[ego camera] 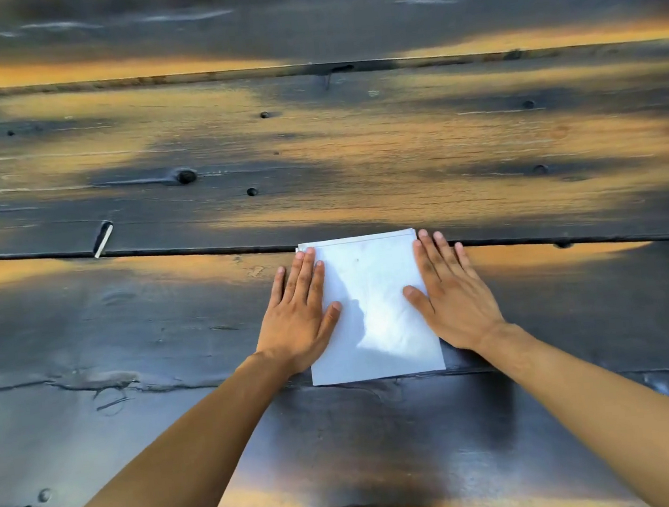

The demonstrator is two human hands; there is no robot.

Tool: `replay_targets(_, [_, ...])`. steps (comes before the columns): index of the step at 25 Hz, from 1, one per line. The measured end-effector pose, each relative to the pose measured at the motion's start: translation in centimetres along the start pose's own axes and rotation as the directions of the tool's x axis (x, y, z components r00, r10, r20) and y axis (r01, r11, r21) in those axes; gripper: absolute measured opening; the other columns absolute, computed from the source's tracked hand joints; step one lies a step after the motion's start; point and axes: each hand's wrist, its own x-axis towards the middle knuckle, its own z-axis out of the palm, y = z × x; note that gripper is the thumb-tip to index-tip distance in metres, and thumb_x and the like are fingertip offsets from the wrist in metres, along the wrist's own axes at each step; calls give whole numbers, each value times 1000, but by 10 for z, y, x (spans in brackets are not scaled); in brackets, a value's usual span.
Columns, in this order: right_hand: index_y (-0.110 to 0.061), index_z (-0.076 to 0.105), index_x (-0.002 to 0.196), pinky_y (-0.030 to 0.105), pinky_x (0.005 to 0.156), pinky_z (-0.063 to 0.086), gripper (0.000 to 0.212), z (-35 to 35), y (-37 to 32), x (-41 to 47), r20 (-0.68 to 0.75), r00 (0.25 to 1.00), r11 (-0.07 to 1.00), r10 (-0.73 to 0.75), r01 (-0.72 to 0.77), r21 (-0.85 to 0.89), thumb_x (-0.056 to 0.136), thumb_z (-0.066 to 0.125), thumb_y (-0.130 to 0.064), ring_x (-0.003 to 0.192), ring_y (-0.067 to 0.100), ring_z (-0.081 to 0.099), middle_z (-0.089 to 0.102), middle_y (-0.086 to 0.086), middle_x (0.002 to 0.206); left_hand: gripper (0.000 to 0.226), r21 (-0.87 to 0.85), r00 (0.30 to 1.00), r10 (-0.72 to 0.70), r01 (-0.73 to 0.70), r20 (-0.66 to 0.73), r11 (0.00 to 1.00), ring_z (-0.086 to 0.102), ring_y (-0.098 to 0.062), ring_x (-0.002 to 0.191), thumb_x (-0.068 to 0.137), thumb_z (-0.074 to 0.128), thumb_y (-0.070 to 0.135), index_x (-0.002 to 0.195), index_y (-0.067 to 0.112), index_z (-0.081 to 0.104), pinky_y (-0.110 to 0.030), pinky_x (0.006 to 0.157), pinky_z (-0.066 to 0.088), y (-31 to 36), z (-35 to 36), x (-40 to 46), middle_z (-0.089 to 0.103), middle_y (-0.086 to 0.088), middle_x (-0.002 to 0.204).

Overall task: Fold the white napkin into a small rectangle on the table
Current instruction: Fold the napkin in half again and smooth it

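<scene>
Right now the white napkin [372, 311] lies folded into a rectangle on the dark plank table [133, 398], near its close edge, with layered edges showing along its far side. My left hand [300, 318] lies flat on the napkin's left edge and my right hand [450, 294] flat on its right edge. On both, the fingers [306, 272] are straight and slightly spread, pressing down rather than gripping, thumbs pointing inward onto the white surface.
</scene>
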Motion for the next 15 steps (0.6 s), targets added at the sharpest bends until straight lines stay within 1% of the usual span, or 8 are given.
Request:
replay_targets(1, [-12, 2, 159, 38, 125, -9, 75, -5, 1, -5, -21, 1000, 999, -3, 4, 41, 100, 14, -56, 154, 18, -13, -7, 2, 168, 69, -42, 997, 45, -48, -63, 998, 1, -25, 157, 106, 15, 49, 159, 6, 19, -57, 125, 10, -3, -4, -4, 8, -12, 169])
replay_targets(3, [-12, 22, 157, 37, 126, 0, 67, -14, 6, -23, -97, 994, 991, -51, 63, 120, 101, 31, -48, 156, 17, -1, 8, 4, 168, 55, -81, 963, 164, -184, -213, 979, 26, -31, 153, 106, 39, 36, 147, 2, 45, -59, 122, 20, -9, -10, -18, 34, -17, 161])
replay_targets(4, [-11, 33, 153, 37, 126, 6, 63, -17, 8, -34, -129, 987, 982, -95, 114, 151, 100, 40, -44, 155, 17, 7, 17, 4, 167, 47, -73, 934, 235, -264, -270, 962, 37, -34, 147, 102, 50, 31, 138, 0, 56, -58, 121, 25, -12, -12, -27, 46, -18, 153])
replay_targets(6, [-12, 52, 140, 34, 124, 19, 51, -17, 8, -55, -157, 969, 955, -192, 221, 196, 96, 53, -38, 152, 17, 22, 33, 3, 160, 33, -29, 874, 377, -405, -307, 914, 56, -37, 128, 96, 64, 25, 116, 0, 69, -54, 115, 36, -13, -14, -50, 63, -19, 129])
replay_targets(8, [-15, 65, 122, 34, 113, 40, 33, -11, 6, -69, -189, 944, 930, -271, 308, 202, 92, 62, -28, 141, 19, 43, 50, 2, 145, 20, 17, 833, 478, -493, -278, 870, 63, -36, 107, 95, 66, 20, 100, 2, 72, -48, 108, 43, -14, -13, -70, 66, -15, 108])
replay_targets(9, [-15, 69, 113, 34, 102, 50, 24, -9, 7, -71, -212, 930, 921, -299, 340, 192, 89, 65, -22, 130, 19, 52, 57, 2, 134, 17, 35, 823, 506, -515, -257, 856, 64, -34, 101, 96, 65, 18, 96, 2, 71, -44, 105, 46, -16, -12, -76, 66, -13, 103])
replay_targets(11, [-14, 71, 101, 33, 85, 56, 16, -6, 12, -74, -215, 911, 909, -351, 387, 156, 88, 64, -12, 113, 19, 60, 63, 0, 117, 16, 66, 814, 535, -535, -226, 842, 65, -31, 99, 97, 64, 18, 96, 4, 72, -40, 100, 50, -20, -11, -82, 68, -9, 100])
replay_targets(15, [-16, 71, 102, 30, 88, 57, 18, -2, 25, -78, -159, 869, 873, -469, 483, 65, 88, 60, -11, 117, 17, 61, 64, -4, 118, 23, 141, 812, 560, -543, -166, 828, 66, -30, 103, 100, 61, 24, 104, 5, 72, -36, 89, 52, -23, -9, -88, 68, -9, 105])
